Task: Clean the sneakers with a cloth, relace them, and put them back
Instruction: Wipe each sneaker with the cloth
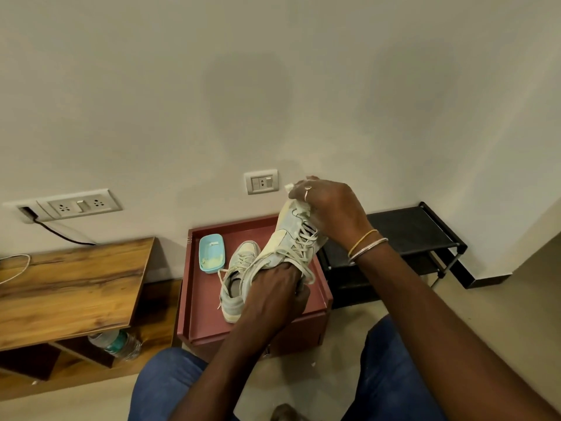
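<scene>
Sneakers, head view: two pale sneakers are in frame. The held sneaker point(285, 238) is raised above the red tabletop point(206, 314), tilted with its toe up toward the wall and its heel down toward the person. The left hand point(273, 293) grips it at the heel end, and its fingers point(287, 270) are curled round the collar edge. The right hand point(332, 208) is at the toe end. Its fingers point(296, 194) are bent and closed on a white cloth point(289, 187), which is pressed against the toe; only small parts of the cloth show past the hand. The laces point(300, 243) of the held sneaker are threaded through the eyelets, with a loose end hanging near the left hand.

The second sneaker point(238, 275) lies on the red tabletop just left of the held one, opening upward and toe toward the wall, its laces threaded and slack. A light-blue dish point(211, 253) stands on the same tabletop just beside the second sneaker, on its left, with pale matter in it.

A black shoe rack point(409, 229) stands to the right against the wall, partly behind the right forearm. A wooden table point(76, 284) stands to the left, with a plastic bottle point(117, 344) lying under it. Bangles point(365, 246) sit on the right wrist and a ring point(307, 189) on one right finger.
</scene>
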